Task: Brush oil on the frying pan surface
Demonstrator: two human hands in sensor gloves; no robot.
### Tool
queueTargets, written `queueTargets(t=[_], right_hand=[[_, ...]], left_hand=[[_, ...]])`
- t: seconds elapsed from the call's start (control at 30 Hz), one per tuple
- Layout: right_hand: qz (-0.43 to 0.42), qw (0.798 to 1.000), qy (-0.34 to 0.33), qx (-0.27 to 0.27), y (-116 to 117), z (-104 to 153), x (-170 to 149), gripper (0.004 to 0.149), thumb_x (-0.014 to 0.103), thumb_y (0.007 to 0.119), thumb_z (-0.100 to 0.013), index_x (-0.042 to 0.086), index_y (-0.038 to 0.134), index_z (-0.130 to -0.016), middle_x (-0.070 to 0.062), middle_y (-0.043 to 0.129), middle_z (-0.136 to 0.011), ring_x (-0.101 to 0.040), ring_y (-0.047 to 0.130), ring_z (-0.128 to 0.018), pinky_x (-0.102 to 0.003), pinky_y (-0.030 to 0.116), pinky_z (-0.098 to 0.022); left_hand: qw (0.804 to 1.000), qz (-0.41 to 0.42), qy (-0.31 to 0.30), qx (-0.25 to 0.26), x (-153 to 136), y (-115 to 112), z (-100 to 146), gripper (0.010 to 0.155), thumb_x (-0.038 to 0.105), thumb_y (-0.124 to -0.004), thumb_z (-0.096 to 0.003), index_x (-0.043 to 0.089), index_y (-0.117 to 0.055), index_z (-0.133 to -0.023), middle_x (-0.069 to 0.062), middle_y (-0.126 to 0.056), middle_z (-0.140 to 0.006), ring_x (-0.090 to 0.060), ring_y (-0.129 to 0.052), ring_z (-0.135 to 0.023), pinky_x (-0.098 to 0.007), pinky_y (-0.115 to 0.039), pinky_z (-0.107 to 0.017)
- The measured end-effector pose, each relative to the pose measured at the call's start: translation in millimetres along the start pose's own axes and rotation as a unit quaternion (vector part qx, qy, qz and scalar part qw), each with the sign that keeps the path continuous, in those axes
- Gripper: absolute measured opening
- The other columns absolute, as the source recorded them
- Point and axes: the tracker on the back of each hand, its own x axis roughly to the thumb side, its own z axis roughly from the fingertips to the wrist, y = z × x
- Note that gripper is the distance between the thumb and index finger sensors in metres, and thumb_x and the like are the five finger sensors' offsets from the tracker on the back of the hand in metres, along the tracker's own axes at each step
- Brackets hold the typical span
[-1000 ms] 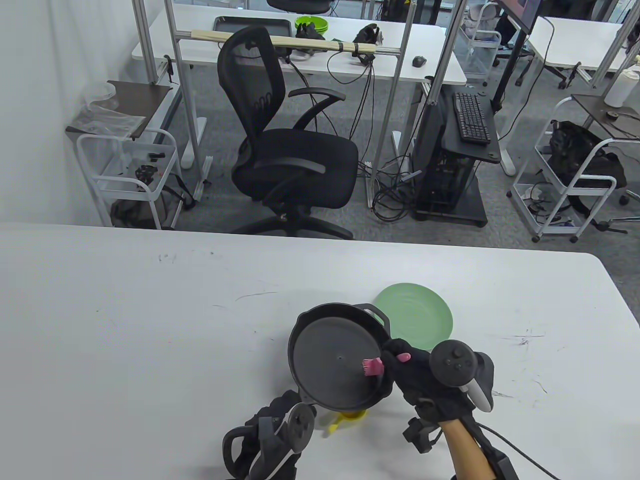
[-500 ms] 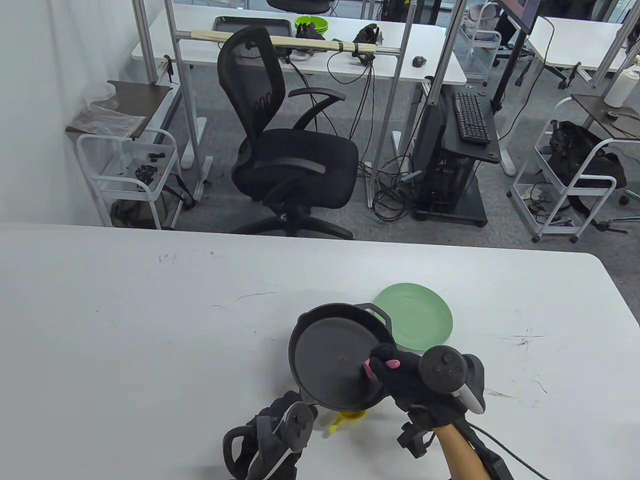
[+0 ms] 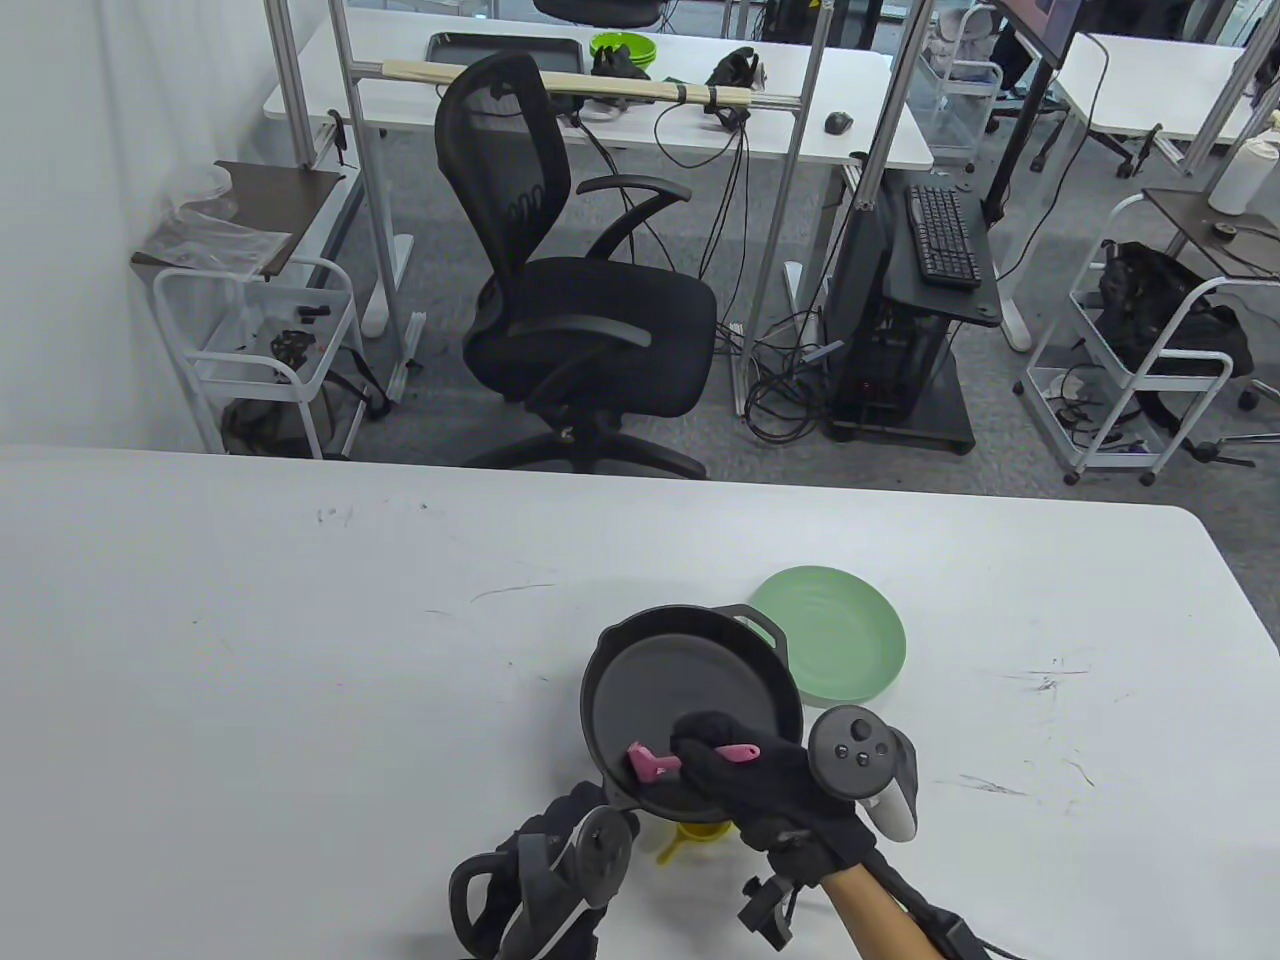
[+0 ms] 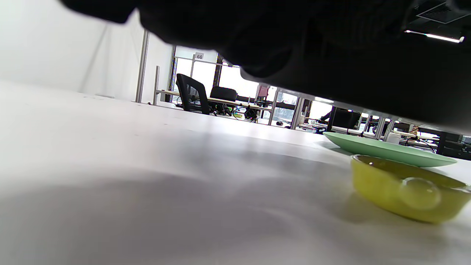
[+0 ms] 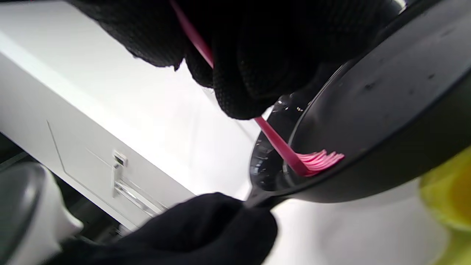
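Nearest, the left hand (image 3: 560, 860) grips the handle of the one frying pan (image 3: 690, 700), held tilted just above the bench (image 3: 300, 650). The right hand (image 3: 740, 775) pinches the single pink brush (image 3: 652, 765), bristles on the pan's near-left floor. Brushing looks midway; the far side probably remains. One yellow bowl (image 4: 408, 193), one green plate (image 3: 835, 635) beyond.

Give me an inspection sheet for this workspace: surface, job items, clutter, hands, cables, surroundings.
Surface: white table, dark scuff marks.
Job's things: black frying pan held off the table; pink brush, bristles on its inside; yellow bowl beneath.
Clutter: green plate beside the pan.
Grippers: right hand grips the brush; left hand holds the pan's handle.
Cables: wire along the right forearm.
Surroundings: office chair, desks, carts.
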Motion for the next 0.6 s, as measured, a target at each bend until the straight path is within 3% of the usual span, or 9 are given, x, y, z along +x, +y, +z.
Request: queueTargets(t=[0.13,0.33,0.6], right_hand=[[-0.050,0.998,0.013,0.027,0,-2,-5,0.046,0.042,0.072,-0.064,0.016,0.069,-0.101,-0.021,0.093,-0.078,-0.030,0.091,-0.057,-0.039,0.082,-0.040],[0.048,0.998,0.049,-0.015,-20,-1,-9,0.045,0.040,0.074,-0.063,0.013,0.072,-0.098,-0.022,0.095,-0.073,-0.031,0.093,-0.052,-0.039,0.083,-0.036],[0.107,0.988,0.098,-0.059,-50,5,-11,0.044,0.038,0.076,-0.063,0.011,0.073,-0.098,-0.023,0.095,-0.071,-0.032,0.092,-0.051,-0.040,0.082,-0.035]], left_hand=[[1.000,-0.011,-0.003,0.004,1,-1,0,0.061,0.059,-0.075,-0.0481,0.013,-0.084,-0.087,0.004,-0.099,-0.045,-0.011,-0.097,-0.021,-0.035,-0.087,-0.017],[1.000,-0.005,0.001,0.003,0,-1,0,0.061,0.059,-0.075,-0.0480,0.013,-0.084,-0.087,0.004,-0.099,-0.045,-0.011,-0.097,-0.021,-0.035,-0.087,-0.017],[1.000,-0.007,0.001,0.007,0,0,0,0.061,0.058,-0.075,-0.0480,0.013,-0.085,-0.087,0.004,-0.099,-0.045,-0.011,-0.097,-0.021,-0.035,-0.087,-0.017]])
